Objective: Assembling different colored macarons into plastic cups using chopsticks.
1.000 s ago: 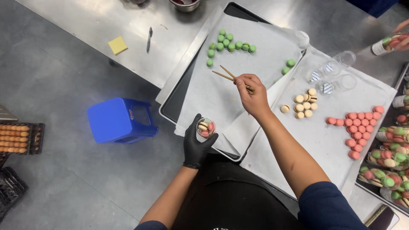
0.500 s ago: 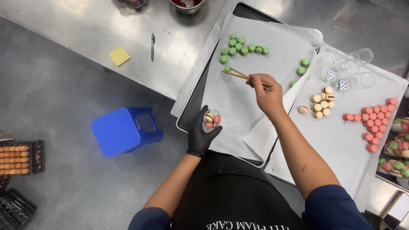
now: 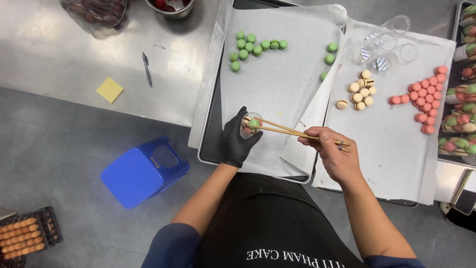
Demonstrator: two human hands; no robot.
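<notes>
So the big steel table (image 3: 74,64) takes up the far side, with two trays on it, each lined with white paper: the left tray (image 3: 210,144) and a right tray (image 3: 391,149). Down on the floor at the left sits one blue plastic stool (image 3: 144,171).

Counting the macarons: ten green macarons (image 3: 253,47) in the far cluster on the left paper, plus three more green ones at its right edge. I get about nine cream macarons (image 3: 361,90) on the right paper, and roughly sixteen pink macarons (image 3: 426,97) in a triangle beside them. Two clear empty tubes (image 3: 391,49) lie at the far end, near one yellow sticky note (image 3: 109,90) and one pen (image 3: 146,68) further left.

The left hand (image 3: 237,141), in a black glove, is wrapped around a small clear tube (image 3: 250,121), held upright over the near part of the left tray. The right hand (image 3: 333,151), bare, pinches one pair of wooden chopsticks (image 3: 292,131), tips nearly closed on a green macaron (image 3: 254,123) right at the tube's mouth.
</notes>
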